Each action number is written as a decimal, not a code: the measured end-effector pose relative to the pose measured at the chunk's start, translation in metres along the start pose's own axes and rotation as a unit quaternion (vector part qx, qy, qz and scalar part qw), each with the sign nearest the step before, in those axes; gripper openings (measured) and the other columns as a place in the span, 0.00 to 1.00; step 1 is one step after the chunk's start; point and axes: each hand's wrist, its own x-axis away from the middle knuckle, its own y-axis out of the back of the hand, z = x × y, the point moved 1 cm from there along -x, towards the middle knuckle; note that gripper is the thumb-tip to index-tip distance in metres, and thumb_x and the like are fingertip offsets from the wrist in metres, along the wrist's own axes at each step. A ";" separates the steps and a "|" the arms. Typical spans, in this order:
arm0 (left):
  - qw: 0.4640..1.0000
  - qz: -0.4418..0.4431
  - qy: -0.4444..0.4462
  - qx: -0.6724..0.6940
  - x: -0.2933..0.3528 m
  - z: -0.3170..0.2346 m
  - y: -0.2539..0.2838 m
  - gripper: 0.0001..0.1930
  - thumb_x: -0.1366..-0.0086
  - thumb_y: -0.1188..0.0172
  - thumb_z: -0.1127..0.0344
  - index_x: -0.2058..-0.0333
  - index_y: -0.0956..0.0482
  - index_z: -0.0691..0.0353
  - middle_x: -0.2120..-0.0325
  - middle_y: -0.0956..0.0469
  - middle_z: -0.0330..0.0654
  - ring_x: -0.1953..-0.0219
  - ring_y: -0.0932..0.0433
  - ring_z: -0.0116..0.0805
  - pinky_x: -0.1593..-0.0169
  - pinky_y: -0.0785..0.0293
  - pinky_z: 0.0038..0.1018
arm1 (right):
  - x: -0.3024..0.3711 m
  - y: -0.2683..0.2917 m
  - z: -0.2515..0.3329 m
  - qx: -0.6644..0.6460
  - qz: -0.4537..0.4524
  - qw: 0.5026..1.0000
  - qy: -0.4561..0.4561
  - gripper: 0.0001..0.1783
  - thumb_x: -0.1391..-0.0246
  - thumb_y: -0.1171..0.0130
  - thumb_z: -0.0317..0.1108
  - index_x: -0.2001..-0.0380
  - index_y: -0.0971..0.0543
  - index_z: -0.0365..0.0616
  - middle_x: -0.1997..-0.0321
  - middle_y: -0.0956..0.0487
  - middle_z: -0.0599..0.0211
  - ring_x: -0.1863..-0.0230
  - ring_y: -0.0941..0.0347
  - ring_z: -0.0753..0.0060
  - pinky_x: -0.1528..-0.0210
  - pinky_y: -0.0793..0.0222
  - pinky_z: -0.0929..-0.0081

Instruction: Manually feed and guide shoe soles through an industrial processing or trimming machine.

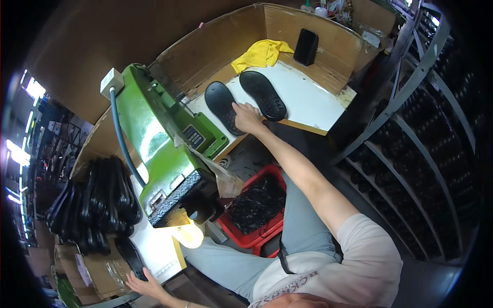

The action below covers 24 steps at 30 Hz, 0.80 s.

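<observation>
On the far white table, my right hand (248,119) is closed at the side of a black shoe sole (220,101), one digit resting on its top. A second black sole (259,92) with small round holes at its near end lies just to the right. Down at the lower left, my left hand (144,285) has its fingers spread around the near end of another black sole (128,253). That sole lies along the edge of the white worktop (160,249). Between the hands stands a green machine (154,123), with a lit lamp under its head.
A pile of black soles (97,197) lies left of the machine. Below it, a red basket (251,238) holds black scraps. A yellow cloth (262,54) and a black block (306,47) sit by the cardboard wall (226,41). Metal racks (411,123) of dark items stand right.
</observation>
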 end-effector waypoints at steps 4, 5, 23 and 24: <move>0.970 0.224 0.051 0.081 0.032 0.032 -0.025 0.40 0.55 0.28 0.62 0.42 0.34 0.60 0.43 0.36 0.53 0.39 0.42 0.56 0.38 0.44 0.46 | 0.010 0.004 -0.031 0.060 -0.110 0.992 0.012 0.25 0.52 0.46 0.31 0.48 0.26 0.42 0.49 0.28 0.50 0.41 0.38 0.50 0.42 0.45 0.54; 0.943 0.275 0.025 0.184 0.039 0.039 -0.027 0.43 0.58 0.27 0.63 0.41 0.36 0.59 0.43 0.37 0.53 0.39 0.42 0.56 0.38 0.44 0.45 | 0.017 0.005 -0.015 0.054 -0.099 0.994 0.015 0.25 0.52 0.46 0.31 0.48 0.26 0.42 0.49 0.28 0.50 0.41 0.38 0.50 0.42 0.45 0.54; 0.888 0.125 0.031 0.442 0.048 -0.117 0.124 0.19 0.51 0.29 0.64 0.65 0.24 0.70 0.69 0.26 0.45 0.67 0.28 0.38 0.60 0.31 0.28 | 0.138 0.009 -0.002 -0.032 0.056 0.997 -0.032 0.14 0.53 0.41 0.34 0.61 0.18 0.44 0.53 0.22 0.58 0.50 0.26 0.65 0.46 0.37 0.61; 0.860 0.131 0.025 0.492 0.049 -0.128 0.127 0.22 0.50 0.28 0.58 0.66 0.25 0.71 0.69 0.26 0.44 0.67 0.28 0.36 0.61 0.32 0.26 | 0.187 0.024 0.014 -0.074 0.095 0.989 -0.082 0.14 0.51 0.40 0.35 0.60 0.19 0.44 0.53 0.22 0.58 0.50 0.26 0.66 0.45 0.37 0.61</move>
